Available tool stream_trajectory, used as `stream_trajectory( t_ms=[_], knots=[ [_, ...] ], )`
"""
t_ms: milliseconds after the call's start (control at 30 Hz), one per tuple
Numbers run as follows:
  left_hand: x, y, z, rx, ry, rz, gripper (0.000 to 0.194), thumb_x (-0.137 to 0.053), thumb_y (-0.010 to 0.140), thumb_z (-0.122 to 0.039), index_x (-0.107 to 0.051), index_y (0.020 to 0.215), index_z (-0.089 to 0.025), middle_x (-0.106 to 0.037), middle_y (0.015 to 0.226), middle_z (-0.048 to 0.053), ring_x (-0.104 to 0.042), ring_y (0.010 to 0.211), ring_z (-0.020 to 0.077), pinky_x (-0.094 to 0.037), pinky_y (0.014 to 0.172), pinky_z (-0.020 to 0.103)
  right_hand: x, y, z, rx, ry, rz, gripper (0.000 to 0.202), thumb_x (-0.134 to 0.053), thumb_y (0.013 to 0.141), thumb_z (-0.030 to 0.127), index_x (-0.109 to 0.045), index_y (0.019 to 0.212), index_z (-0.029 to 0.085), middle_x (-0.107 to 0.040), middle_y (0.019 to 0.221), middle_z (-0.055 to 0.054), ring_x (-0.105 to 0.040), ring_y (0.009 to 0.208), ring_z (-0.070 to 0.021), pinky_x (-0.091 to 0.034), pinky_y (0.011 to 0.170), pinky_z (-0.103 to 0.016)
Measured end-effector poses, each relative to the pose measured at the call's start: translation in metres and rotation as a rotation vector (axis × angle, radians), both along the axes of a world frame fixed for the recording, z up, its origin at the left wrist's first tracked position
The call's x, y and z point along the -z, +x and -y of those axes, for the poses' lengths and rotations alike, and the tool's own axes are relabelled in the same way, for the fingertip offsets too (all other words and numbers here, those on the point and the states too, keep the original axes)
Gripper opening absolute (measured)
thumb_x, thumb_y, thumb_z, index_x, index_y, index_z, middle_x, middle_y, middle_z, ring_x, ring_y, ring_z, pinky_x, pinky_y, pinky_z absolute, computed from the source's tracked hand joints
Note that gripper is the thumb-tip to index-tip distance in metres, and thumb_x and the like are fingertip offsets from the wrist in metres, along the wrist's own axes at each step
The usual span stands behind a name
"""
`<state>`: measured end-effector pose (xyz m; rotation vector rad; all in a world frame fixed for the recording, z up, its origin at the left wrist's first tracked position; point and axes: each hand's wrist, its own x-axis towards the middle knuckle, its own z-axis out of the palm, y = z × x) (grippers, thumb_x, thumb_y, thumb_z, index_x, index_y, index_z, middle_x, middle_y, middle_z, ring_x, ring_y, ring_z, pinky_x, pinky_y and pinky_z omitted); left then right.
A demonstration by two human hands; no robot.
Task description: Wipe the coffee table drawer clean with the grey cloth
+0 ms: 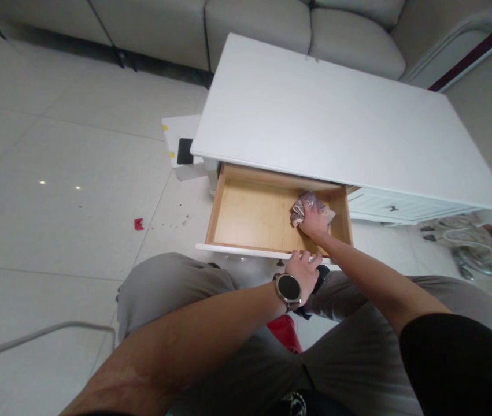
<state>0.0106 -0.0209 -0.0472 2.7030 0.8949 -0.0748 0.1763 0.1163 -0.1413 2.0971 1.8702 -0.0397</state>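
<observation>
Right hand on a bunched cloth inside the open drawer, left hand at the drawer's front edge.
The patterned cloth (301, 207) lay in the right part of the drawer (250, 214), pulled out of the white desk (341, 121). The right hand (314, 222) was closed over it, fingers bunching the fabric; the left hand (303, 271) rested with fingers slightly apart over the front panel's top edge, thumb hidden, so its grip could not be told. Good handling seemed to call for a steadying left hand so the drawer would not slide, the cloth kept flat under even pressure, and light strokes along the grain and into the corners.
</observation>
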Motion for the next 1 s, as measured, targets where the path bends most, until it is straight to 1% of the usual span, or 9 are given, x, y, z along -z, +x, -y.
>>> stream_trajectory(
  t_ms=[100, 267, 500, 700, 900, 1000],
  knots=[
    [0.0008, 0.0004, 0.0001, 0.0, -0.003, -0.003, 0.042, -0.04, 0.106, -0.02, -0.079, 0.12, -0.027, -0.047, 0.165, 0.002, -0.052, 0.128, 0.0284, -0.045, 0.094, 0.043, -0.0006, -0.0004, 0.0001, 0.003, -0.006, -0.002, 0.091, -0.05, 0.1, 0.05, 0.0, 0.173, 0.027, -0.035, 0.165, -0.027, -0.052, 0.132, -0.0445, -0.048, 0.099, -0.051],
    [-0.0009, 0.0, -0.0002, 0.0, -0.001, -0.007, 0.043, -0.038, 0.107, -0.02, -0.079, 0.121, -0.026, -0.047, 0.165, 0.001, -0.053, 0.129, 0.0281, -0.046, 0.095, 0.042, -0.001, -0.0008, 0.0006, -0.009, -0.009, 0.011, 0.092, -0.05, 0.1, 0.048, 0.001, 0.173, 0.025, -0.034, 0.165, -0.027, -0.051, 0.133, -0.0436, -0.048, 0.099, -0.051],
    [-0.0032, -0.0003, -0.0009, 0.005, -0.025, -0.03, 0.047, -0.035, 0.107, -0.018, -0.078, 0.123, -0.025, -0.045, 0.166, 0.001, -0.051, 0.131, 0.0292, -0.045, 0.097, 0.044, -0.0017, -0.0014, 0.0, 0.005, 0.002, -0.022, 0.093, -0.055, 0.097, 0.051, -0.005, 0.173, 0.028, -0.034, 0.166, -0.027, -0.051, 0.133, -0.0449, -0.047, 0.099, -0.052],
    [-0.0016, -0.0008, -0.0013, 0.006, -0.01, -0.011, 0.046, -0.036, 0.107, -0.02, -0.078, 0.123, -0.026, -0.046, 0.165, 0.001, -0.05, 0.13, 0.0299, -0.043, 0.096, 0.044, 0.0012, -0.0007, 0.0, 0.006, 0.009, -0.011, 0.094, -0.053, 0.098, 0.051, -0.002, 0.173, 0.028, -0.035, 0.164, -0.028, -0.051, 0.131, -0.045, -0.048, 0.096, -0.051],
    [-0.0032, -0.0011, -0.0015, 0.008, -0.013, -0.014, 0.048, -0.033, 0.107, -0.018, -0.078, 0.123, -0.025, -0.047, 0.164, 0.001, -0.052, 0.127, 0.0288, -0.044, 0.095, 0.043, 0.0024, -0.0012, 0.0007, 0.0, -0.005, 0.006, 0.094, -0.05, 0.098, 0.044, 0.005, 0.172, 0.027, -0.036, 0.164, -0.027, -0.051, 0.13, -0.0441, -0.049, 0.094, -0.052],
    [-0.002, -0.0008, -0.0013, 0.01, -0.012, -0.015, 0.047, -0.035, 0.107, -0.019, -0.079, 0.123, -0.025, -0.047, 0.164, 0.001, -0.052, 0.128, 0.0293, -0.044, 0.095, 0.043, 0.0015, -0.0017, 0.0003, 0.012, 0.0, -0.006, 0.092, -0.05, 0.099, 0.045, 0.002, 0.173, 0.029, -0.036, 0.164, -0.026, -0.05, 0.132, -0.0447, -0.048, 0.095, -0.051]
  ],
)
